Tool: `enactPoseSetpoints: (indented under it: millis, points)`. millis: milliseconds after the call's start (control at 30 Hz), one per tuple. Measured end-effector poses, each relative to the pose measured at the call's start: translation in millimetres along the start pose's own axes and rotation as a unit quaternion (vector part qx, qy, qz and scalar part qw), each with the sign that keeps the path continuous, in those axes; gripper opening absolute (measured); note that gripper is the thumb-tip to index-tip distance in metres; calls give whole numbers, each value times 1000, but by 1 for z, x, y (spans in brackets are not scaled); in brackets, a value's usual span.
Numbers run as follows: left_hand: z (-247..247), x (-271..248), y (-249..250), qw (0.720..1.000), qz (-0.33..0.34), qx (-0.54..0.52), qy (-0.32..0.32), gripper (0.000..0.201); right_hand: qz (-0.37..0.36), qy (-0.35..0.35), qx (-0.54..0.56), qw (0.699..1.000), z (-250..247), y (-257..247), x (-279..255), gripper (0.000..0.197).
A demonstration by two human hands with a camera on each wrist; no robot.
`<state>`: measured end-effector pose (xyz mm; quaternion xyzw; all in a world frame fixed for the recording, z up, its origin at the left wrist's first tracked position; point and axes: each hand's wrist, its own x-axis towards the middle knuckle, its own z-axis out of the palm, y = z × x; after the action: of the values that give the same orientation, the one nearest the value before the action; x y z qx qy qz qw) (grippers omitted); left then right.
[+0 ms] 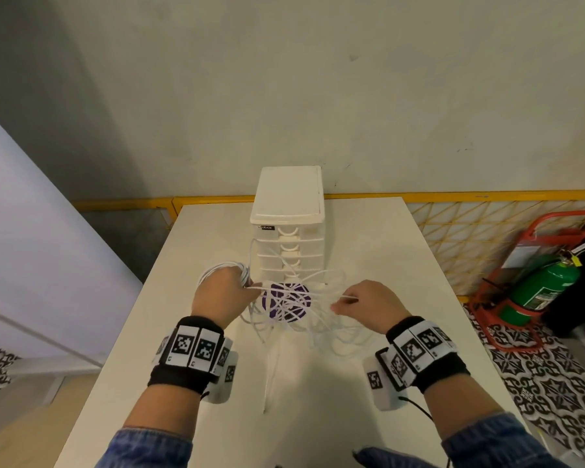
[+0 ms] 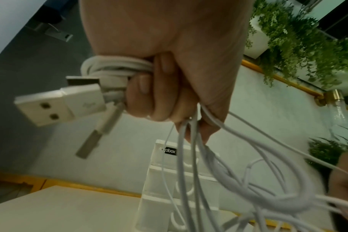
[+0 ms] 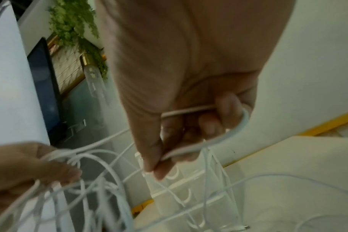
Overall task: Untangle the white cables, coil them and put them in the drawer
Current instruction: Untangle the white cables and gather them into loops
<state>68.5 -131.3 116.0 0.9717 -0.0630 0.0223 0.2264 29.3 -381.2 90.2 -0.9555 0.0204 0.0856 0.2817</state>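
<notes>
A tangle of white cables (image 1: 294, 309) hangs between my two hands above the white table (image 1: 368, 383), in front of a small white drawer tower (image 1: 288, 211) whose drawers look closed. My left hand (image 1: 220, 295) grips a coiled bundle of white cable (image 2: 113, 70), with a USB plug (image 2: 58, 103) sticking out of the fist and loose strands (image 2: 199, 157) trailing down. My right hand (image 1: 365, 304) pinches a single white cable (image 3: 199, 109) that loops round its curled fingers (image 3: 226, 106). A purple disc (image 1: 286, 305) lies on the table under the tangle.
The table stands against a pale wall with a yellow rail (image 1: 453, 195) behind it. A green fire extinguisher in a red stand (image 1: 537, 285) sits on the patterned floor at the right. Hanging green plants (image 2: 300, 39) show in the wrist views.
</notes>
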Motion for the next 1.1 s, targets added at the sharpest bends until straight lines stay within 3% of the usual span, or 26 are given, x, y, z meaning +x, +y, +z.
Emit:
enactPoseSetpoints:
  millis: [100,233,300,400,533,600,667,733,833,933,1033,1100]
  points:
    - [-1,-2,-5,1000,-7,-1,-7,36,9,113,45,993,-1,-2,3,27]
    - [-4,-4,-5,999,31,-10,-27,36,35,318,93,943,-1,0,5,18]
    - [-4,-4,-5,998,53,-21,-41,37,52,341,245,906,-6,-2,8,13]
    - [-4,-5,-2,996,80,16,-47,33,26,286,514,809,-14,-19,1,2]
    - [-11,-2,-6,997,40,68,25,23,13,368,504,781,-17,-31,-2,6]
    - [-17,2,-14,995,-3,65,82,22,35,412,454,789,-18,-26,1,10]
    - [-19,5,-14,995,-20,62,71,23,48,410,441,797,-16,-22,4,11]
    - [-14,4,-9,999,-8,29,17,29,29,373,477,795,-10,-26,4,9]
    - [-3,-3,1,992,1,-111,-58,45,-41,315,491,811,-3,-36,2,10]
    - [8,-7,5,975,3,-202,-96,55,-90,240,538,803,-1,-48,3,12]
    - [25,-7,9,995,56,-24,-82,40,-111,203,563,794,-3,-59,0,10]
    - [32,-6,4,989,71,98,-83,22,-114,219,597,764,-10,-63,0,10]
